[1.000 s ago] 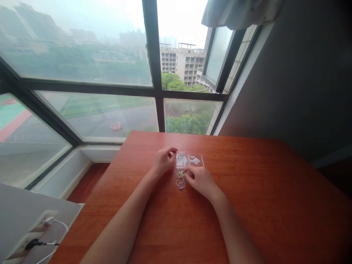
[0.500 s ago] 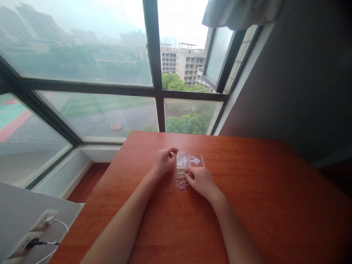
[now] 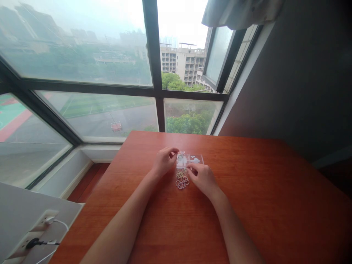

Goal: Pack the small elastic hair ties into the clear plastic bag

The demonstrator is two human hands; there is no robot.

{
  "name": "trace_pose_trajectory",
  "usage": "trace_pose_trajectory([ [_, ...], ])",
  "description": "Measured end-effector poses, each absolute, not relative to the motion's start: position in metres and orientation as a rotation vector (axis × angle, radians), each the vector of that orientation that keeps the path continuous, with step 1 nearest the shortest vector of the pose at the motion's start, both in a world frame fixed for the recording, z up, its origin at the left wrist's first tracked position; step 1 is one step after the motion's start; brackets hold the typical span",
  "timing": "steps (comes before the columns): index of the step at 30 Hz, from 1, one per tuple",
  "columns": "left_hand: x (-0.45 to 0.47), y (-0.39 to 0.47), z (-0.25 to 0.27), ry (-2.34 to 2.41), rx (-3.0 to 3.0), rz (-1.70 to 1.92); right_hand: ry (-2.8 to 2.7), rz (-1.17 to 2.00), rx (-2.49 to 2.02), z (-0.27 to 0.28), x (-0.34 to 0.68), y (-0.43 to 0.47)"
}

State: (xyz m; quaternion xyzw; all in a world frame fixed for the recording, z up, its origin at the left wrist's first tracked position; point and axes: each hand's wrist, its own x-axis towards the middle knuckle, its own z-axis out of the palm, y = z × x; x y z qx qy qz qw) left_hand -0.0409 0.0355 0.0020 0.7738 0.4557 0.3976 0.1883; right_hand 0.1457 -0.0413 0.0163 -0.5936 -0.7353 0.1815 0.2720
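Observation:
A small clear plastic box [image 3: 180,165] with its lid [image 3: 198,160] folded out to the right lies on the wooden table. Pale rings show inside its left half. My left hand [image 3: 165,160] is at the box's left edge, with curled thumb and forefinger gripping its far left corner. Just in front of the box is a loose group of small white and yellowish rings [image 3: 181,181], several of them overlapping. My right hand [image 3: 202,178] hovers by the box's front edge, thumb and forefinger pinched together. What sits between those fingertips is too small to make out.
The reddish-brown table [image 3: 261,190] stands against large windows with dark frames [image 3: 115,89]. At the lower left, a white plug [image 3: 49,220] and a black plug [image 3: 32,243] sit in wall sockets. A grey wall [image 3: 297,80] rises at the right.
My right hand has moved up and slightly right, from the rings to the box's front edge, uncovering more rings. My left hand stays at the box's left edge.

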Motion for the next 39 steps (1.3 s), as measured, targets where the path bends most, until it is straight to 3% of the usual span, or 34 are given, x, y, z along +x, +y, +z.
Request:
trace_pose_trajectory([
  [17, -0.039, 0.034, 0.005, 1.250, 2.170, 1.109, -1.886, 0.455, -1.496, 0.014, 0.147, -0.041],
  [30, -0.017, 0.011, 0.033, 0.865, 2.101, 0.984, -1.530, 0.523, -1.420, 0.022, 0.150, -0.040],
  [39, -0.019, 0.017, 0.025, 1.028, 2.109, 1.062, -1.538, 0.512, -1.429, 0.025, 0.149, -0.041],
])
